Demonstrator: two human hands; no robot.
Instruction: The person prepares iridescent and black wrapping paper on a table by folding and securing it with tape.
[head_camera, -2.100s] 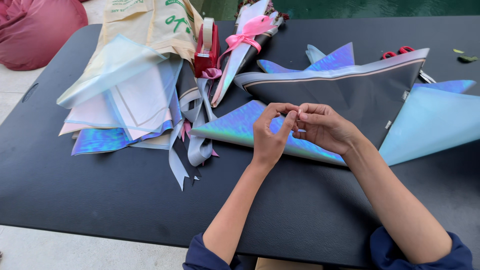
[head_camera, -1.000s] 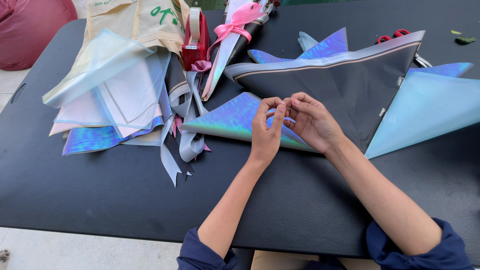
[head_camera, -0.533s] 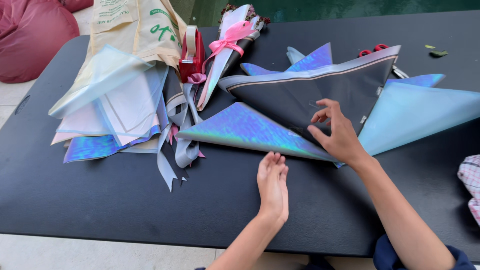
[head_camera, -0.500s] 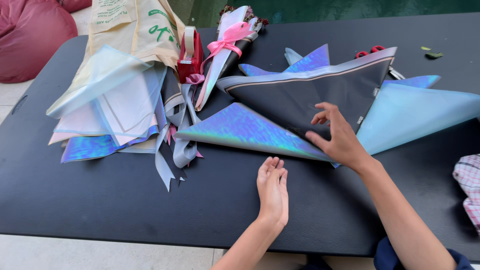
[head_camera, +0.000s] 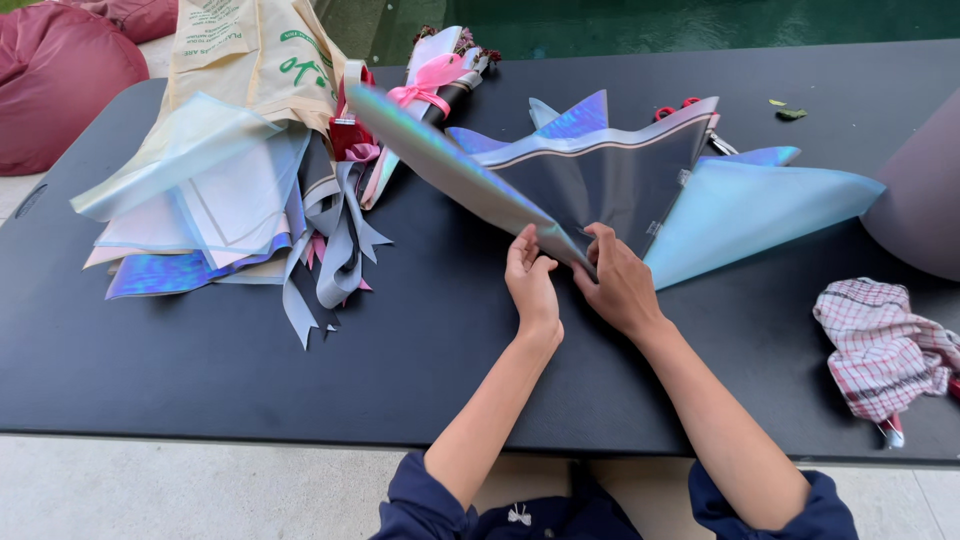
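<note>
My left hand (head_camera: 530, 282) and my right hand (head_camera: 618, 283) meet at the near corner of a folded iridescent wrapping sheet (head_camera: 455, 168). Both pinch its pointed end, and the sheet stands lifted off the black table (head_camera: 400, 350), its far edge raised toward the upper left. Behind it lies a grey sheet with a light border (head_camera: 620, 170) and a pale blue sheet (head_camera: 750, 205) to the right.
A pile of wrapping sheets and grey ribbons (head_camera: 230, 215) lies at the left under a beige bag (head_camera: 250, 50). A wrapped bouquet with a pink bow (head_camera: 432, 80) lies at the back. A checked cloth (head_camera: 885, 345) sits at the right. Red-handled scissors (head_camera: 678, 105) lie behind the sheets.
My hands parted over the sheet, then both took hold of its near corner. The iridescent sheet, flat before, is now lifted up on its left side.
</note>
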